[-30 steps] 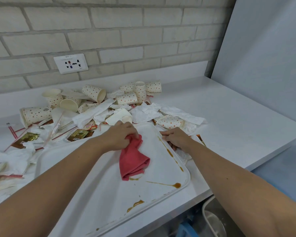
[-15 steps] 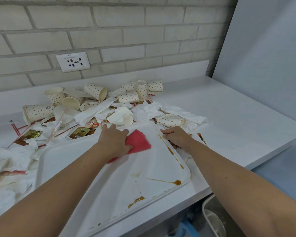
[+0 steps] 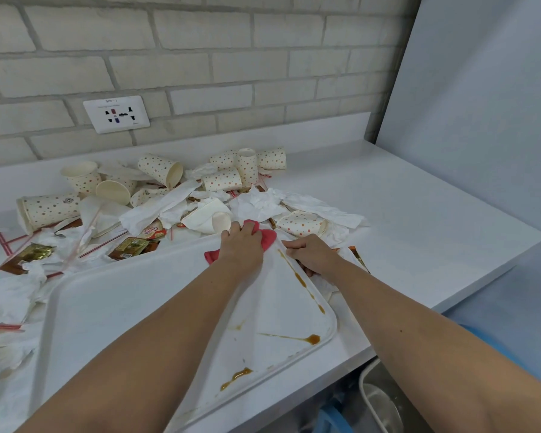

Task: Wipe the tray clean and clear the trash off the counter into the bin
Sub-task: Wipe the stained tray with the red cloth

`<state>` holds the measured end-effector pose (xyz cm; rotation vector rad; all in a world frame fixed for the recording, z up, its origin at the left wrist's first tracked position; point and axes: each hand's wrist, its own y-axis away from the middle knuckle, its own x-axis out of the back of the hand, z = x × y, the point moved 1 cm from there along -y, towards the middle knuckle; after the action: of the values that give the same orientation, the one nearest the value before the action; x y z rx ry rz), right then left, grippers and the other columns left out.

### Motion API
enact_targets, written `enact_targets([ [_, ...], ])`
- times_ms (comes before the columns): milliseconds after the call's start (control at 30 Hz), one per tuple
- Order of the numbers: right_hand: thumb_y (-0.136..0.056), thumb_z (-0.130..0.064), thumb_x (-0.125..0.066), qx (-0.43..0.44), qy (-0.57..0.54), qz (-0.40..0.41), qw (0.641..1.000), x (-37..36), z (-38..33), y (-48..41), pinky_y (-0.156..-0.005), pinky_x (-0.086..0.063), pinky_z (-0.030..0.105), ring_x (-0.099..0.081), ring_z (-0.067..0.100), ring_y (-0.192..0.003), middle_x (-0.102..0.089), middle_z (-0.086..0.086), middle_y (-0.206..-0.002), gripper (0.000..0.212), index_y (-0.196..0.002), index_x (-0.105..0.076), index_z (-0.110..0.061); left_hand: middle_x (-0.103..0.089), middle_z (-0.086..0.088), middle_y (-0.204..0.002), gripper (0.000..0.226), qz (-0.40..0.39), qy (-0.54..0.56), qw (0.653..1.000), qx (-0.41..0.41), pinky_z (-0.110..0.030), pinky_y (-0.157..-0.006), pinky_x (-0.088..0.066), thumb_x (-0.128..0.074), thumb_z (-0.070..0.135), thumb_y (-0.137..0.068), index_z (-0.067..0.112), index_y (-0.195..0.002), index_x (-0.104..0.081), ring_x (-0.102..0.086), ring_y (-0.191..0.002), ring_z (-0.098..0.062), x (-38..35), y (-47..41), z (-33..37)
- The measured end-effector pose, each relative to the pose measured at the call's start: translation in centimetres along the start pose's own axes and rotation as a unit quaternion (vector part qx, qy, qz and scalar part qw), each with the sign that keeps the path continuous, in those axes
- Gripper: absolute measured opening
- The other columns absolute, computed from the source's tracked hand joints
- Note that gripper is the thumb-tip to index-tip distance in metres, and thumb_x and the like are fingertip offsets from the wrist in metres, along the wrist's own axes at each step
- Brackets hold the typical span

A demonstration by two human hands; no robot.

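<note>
**Cloth pressed at the tray's far corner, trash heaped behind**

A white counter (image 3: 403, 214) runs along a brick wall (image 3: 263, 57) that carries a socket plate (image 3: 116, 114). A large white tray (image 3: 122, 307) lies on the counter's near part, its near right corner at the front edge. Behind and to the left of the tray sits the trash: dotted paper cups (image 3: 166, 170), most of them lying on their sides, crumpled napkins (image 3: 256, 204), brown sachets (image 3: 132, 246) and red-striped straws (image 3: 3, 243). The bin (image 3: 378, 398) stands below the counter's front edge at lower right, only partly in view.

The left hand (image 3: 242, 248) lies on top of a red cloth (image 3: 267, 237) at the tray's far right corner, fingers stretched out flat and pressing it down; the cloth shows beyond the fingertips and beside the wrist. The right hand (image 3: 313, 253) grips the tray's right rim, thumb on top and fingers curled under the edge.

Brown sauce streaks (image 3: 297, 276) run along the tray's right side, with more smears near its front edge.
</note>
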<state>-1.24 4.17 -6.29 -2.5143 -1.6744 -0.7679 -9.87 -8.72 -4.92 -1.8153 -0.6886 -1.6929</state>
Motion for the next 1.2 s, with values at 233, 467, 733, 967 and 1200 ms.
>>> enact_targets([
  [233, -0.094, -0.004, -0.047, 0.016, -0.004, 0.008, 1.0, 0.0, 0.0, 0.1, -0.038, -0.031, 0.017, -0.034, 0.012, -0.042, -0.041, -0.001, -0.05, 0.029, -0.112, -0.069, -0.008, -0.043, -0.004, -0.135, 0.035, -0.022, 0.012, 0.999, -0.034, -0.04, -0.098, -0.032, -0.034, 0.027, -0.098, 0.018, -0.125, -0.054, -0.037, -0.12, -0.029, 0.7, 0.0, 1.6],
  [467, -0.095, -0.004, -0.047, 0.006, -0.006, -0.004, 1.0, 0.1, -0.2, 0.4, -0.036, -0.036, 0.016, -0.04, 0.011, -0.044, -0.047, -0.001, -0.054, 0.03, -0.117, -0.066, -0.008, -0.04, 0.004, -0.14, 0.041, -0.019, -0.033, 0.994, -0.102, -0.039, -0.097, -0.029, -0.03, 0.038, -0.098, 0.025, -0.133, -0.048, -0.035, -0.121, -0.025, 0.8, 1.3, -0.3],
  [733, -0.095, -0.006, -0.048, -0.005, -0.033, -0.001, 0.999, 0.1, 0.0, 0.2, -0.039, -0.033, 0.019, -0.037, 0.014, -0.046, -0.046, 0.0, -0.054, 0.029, -0.118, -0.066, -0.01, -0.033, -0.003, -0.142, 0.041, -0.045, 0.054, 0.998, -0.003, -0.042, -0.098, -0.033, -0.03, 0.029, -0.098, 0.018, -0.133, -0.048, -0.035, -0.123, -0.031, 0.6, -0.5, 0.5],
  [967, -0.092, -0.002, -0.048, -0.005, -0.033, 0.002, 0.999, 0.2, 0.0, 0.1, -0.036, -0.03, 0.018, -0.034, 0.014, -0.041, -0.042, 0.002, -0.049, 0.03, -0.108, -0.071, -0.011, -0.03, -0.001, -0.142, 0.039, -0.061, 0.059, 0.995, -0.047, -0.04, -0.097, -0.032, -0.032, 0.03, -0.098, 0.023, -0.134, -0.047, -0.035, -0.121, -0.029, 0.4, 1.0, 1.5],
  [1200, -0.089, -0.004, -0.047, -0.001, 0.001, -0.01, 1.0, -0.1, -0.3, 0.1, -0.037, -0.029, 0.021, -0.037, 0.016, -0.039, -0.047, 0.004, -0.05, 0.032, -0.106, -0.073, -0.012, -0.028, 0.003, -0.143, 0.043, -0.058, 0.072, 0.991, -0.101, -0.038, -0.095, -0.03, -0.03, 0.033, -0.099, 0.031, -0.141, -0.035, -0.034, -0.116, -0.026, 0.0, 4.2, 1.7],
])
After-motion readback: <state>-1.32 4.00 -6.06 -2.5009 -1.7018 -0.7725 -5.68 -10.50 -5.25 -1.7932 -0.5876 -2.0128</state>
